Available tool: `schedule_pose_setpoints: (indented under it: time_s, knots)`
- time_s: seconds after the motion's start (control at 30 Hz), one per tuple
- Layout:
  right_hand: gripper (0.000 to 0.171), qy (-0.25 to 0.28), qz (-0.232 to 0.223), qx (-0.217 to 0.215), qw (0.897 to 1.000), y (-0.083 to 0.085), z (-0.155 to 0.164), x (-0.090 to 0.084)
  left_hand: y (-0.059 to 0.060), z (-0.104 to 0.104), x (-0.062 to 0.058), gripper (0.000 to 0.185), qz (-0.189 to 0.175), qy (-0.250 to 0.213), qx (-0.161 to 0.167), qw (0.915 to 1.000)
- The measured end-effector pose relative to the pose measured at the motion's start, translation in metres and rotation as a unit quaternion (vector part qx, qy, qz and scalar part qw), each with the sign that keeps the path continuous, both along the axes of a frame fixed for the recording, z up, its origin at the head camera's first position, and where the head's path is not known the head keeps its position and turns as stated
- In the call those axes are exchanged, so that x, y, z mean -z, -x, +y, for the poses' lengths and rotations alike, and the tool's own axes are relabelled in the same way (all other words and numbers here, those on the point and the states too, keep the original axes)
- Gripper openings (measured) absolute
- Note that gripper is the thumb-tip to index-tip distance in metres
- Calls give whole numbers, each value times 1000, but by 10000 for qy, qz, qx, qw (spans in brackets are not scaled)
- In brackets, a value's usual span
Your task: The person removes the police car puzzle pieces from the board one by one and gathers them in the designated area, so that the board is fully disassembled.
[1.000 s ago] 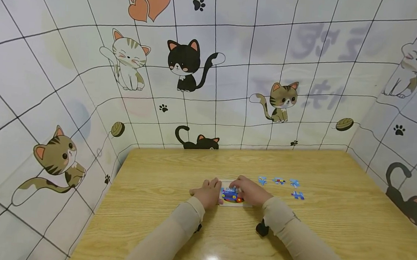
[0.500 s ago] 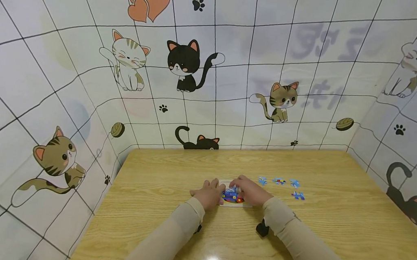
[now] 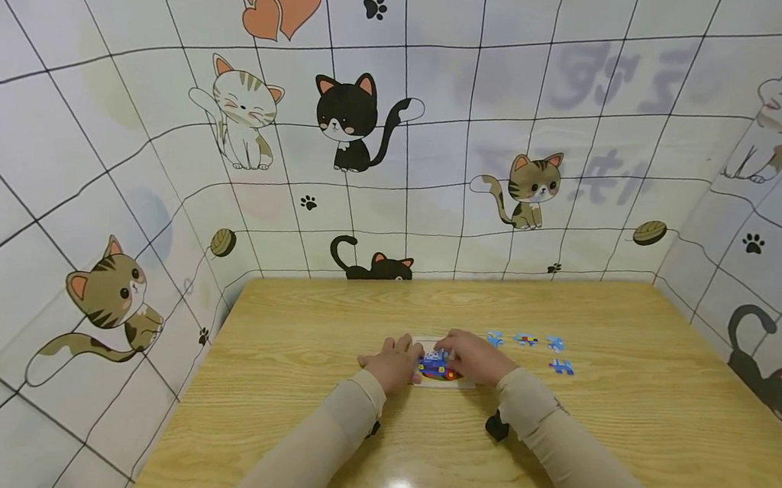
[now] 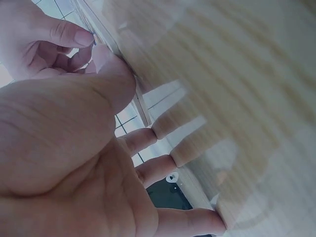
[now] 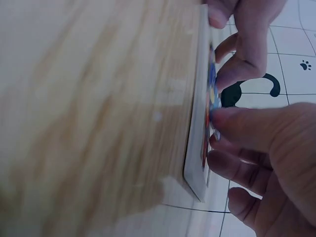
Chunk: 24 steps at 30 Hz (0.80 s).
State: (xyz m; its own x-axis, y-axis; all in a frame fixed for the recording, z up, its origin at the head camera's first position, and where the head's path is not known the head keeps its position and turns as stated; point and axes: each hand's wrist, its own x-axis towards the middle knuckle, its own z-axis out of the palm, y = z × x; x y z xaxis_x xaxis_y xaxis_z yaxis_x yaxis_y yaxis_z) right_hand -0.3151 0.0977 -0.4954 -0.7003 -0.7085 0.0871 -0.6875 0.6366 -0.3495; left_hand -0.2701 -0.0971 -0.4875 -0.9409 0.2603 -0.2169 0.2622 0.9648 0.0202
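A flat puzzle board (image 3: 442, 385) with a blue cartoon vehicle picture (image 3: 431, 366) lies on the wooden table between both hands. At its left edge is my left hand (image 3: 391, 365), fingers spread, with fingertips on the tabletop in the left wrist view and the thumb (image 4: 116, 74) by the board's edge. My right hand (image 3: 477, 356) reaches over the board's right part. Its thumb (image 5: 242, 126) and fingers pinch a small blue puzzle piece (image 5: 217, 133) close over the picture; the fingers hide most of this piece.
Several loose blue puzzle pieces lie right of the board, among them one with red and yellow (image 3: 527, 340) and one set nearer (image 3: 561, 367). A cat-print cloth (image 3: 440, 141) stands around the table (image 3: 294, 420) at the back and sides.
The left hand's fingers by the board have shifted slightly right over its left edge. The right hand has stayed over the board's right part, moving very little. Loose pieces stay put.
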Motion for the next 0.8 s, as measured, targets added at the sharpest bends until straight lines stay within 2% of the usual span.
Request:
schedule_pose_setpoints:
  time_s: [0.17, 0.33, 0.47, 0.6, 0.73, 0.8]
  knots:
    - [28, -205, 421, -148, 9988, 0, 0, 0, -1, 0, 0, 39, -13, 0, -25, 10000]
    - [26, -32, 247, -121, 9996, 0, 5, 1, 0, 0, 0, 41, -6, -31, -14, 10000]
    - [26, 71, 183, -77, 9998, 0, 9, 2, 0, 0, -1, 51, 14, 22, -56, 10000]
    - [28, 92, -46, 174, 9998, -1, 15, 1, 1, 0, 1, 66, -14, 70, -105, 9999]
    - [28, 199, -191, 399, 9988, -2, 24, -1, 4, 0, 5, 71, -43, 82, -124, 9999]
    - [27, 248, -117, 460, 9986, -3, 29, -2, 4, -1, 6, 72, -43, 78, -131, 9999]
